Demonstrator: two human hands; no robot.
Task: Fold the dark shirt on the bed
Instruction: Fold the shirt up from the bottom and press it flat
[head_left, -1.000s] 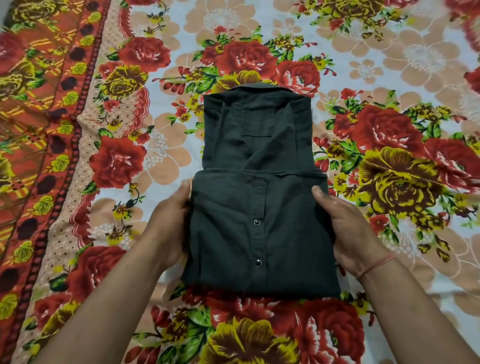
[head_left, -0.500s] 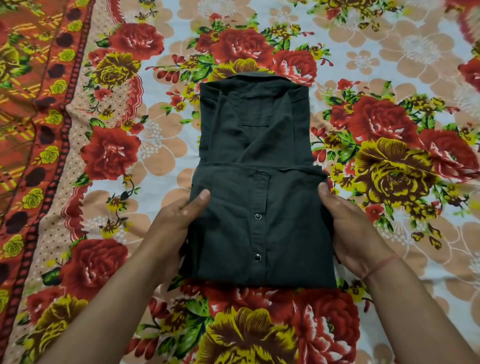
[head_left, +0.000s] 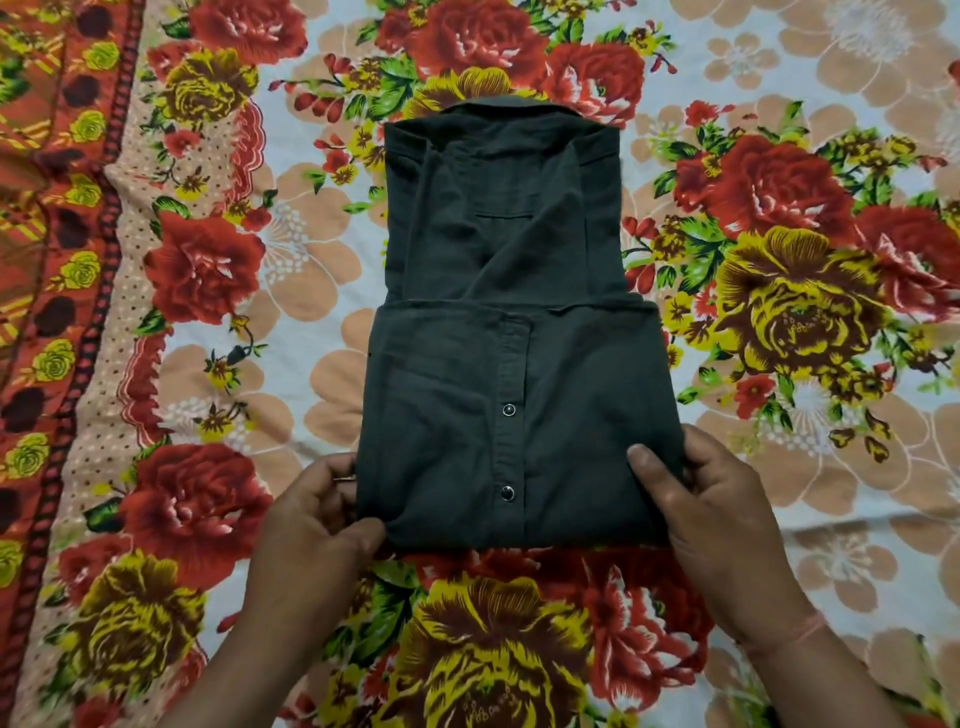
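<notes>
The dark shirt (head_left: 498, 332) lies on the bed as a narrow folded strip, collar at the far end. Its lower part is doubled up over the middle, with the button placket and two snap buttons showing. My left hand (head_left: 317, 525) pinches the near left corner of the folded layer, thumb on top. My right hand (head_left: 711, 509) grips the near right corner, thumb pressed on the cloth and fingers tucked under the edge.
A floral bedsheet (head_left: 249, 364) with red and yellow roses covers the whole bed. Its orange patterned border (head_left: 47, 260) runs down the left side. A thin red thread circles my right wrist.
Both hands have slid down from the sides of the folded layer to its near corners. The view has shifted slightly; the shirt keeps its shape.
</notes>
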